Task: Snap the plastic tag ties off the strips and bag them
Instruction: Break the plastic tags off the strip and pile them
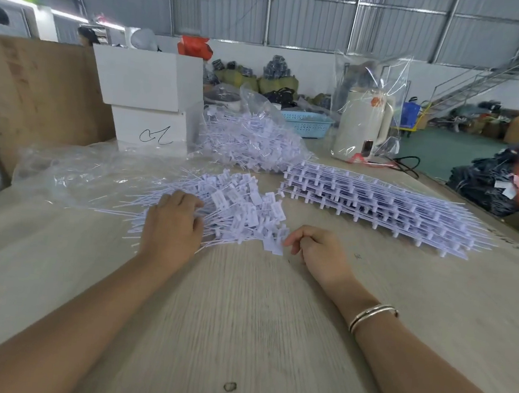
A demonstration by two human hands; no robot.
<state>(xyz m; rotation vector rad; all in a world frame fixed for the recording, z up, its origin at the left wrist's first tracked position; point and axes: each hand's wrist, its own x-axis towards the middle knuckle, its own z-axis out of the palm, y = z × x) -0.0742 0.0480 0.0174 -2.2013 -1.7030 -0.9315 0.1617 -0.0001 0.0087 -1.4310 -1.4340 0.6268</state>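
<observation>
A loose heap of white plastic tag ties [234,206] lies on the wooden table in front of me. My left hand [173,227] rests palm down on the thin tails at the heap's left side, fingers curled over them. My right hand [317,247] sits at the heap's right edge with fingers curled, its fingertips touching a tag head. A stack of unbroken tie strips [376,202] lies to the right. An empty clear bag [87,175] lies flat to the left. A filled clear bag of ties [251,138] sits behind the heap.
Two stacked white boxes [149,101] stand at the back left beside a brown board [31,95]. A bagged cream kettle [365,124] and a blue basket [307,123] stand at the back. The table's right edge [474,209] runs diagonally past the strips.
</observation>
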